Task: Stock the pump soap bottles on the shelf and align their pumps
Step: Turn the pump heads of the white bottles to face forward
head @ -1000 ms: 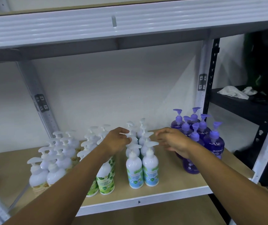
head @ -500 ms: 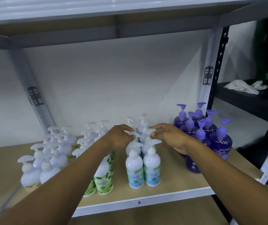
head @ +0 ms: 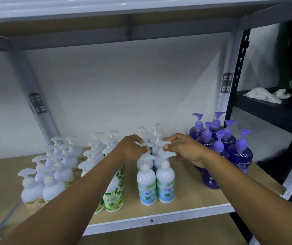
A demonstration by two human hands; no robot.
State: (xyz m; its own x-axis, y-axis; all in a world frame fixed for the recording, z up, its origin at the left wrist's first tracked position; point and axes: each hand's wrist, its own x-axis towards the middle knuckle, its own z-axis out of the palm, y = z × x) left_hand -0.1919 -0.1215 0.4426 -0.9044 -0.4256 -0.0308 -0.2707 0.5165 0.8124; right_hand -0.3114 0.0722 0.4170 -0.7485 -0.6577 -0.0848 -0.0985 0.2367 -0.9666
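both hands on the blue-label pumps

your left hand [head: 129, 150] and right hand [head: 187, 150] reach over the shelf [head: 194, 197] into the blue-label bottles [head: 146, 184]. these stand in two columns running back from the front edge, near the middle of the board. your left grip is clamped on the left pump [head: 146, 145], thumb and fingers pinching its white head one row behind the front of the left column. your right grip is clamped on the right pump [head: 164, 143], fingertips pinching the head next to it in the right column. the two pump heads sit just beside each other, between your hands. the front two bottles stand upright, touching side by side, with their spouts turned toward the right.

green-label bottles [head: 113, 197] stand just left of the blue ones, partly hidden by your left forearm. white bottles [head: 32, 190] cluster at the left end of the shelf. purple bottles [head: 240, 152] are grouped at the right end, some behind your right wrist. a white cloth [head: 262, 95] lies on the black shelf [head: 265, 112] further right.
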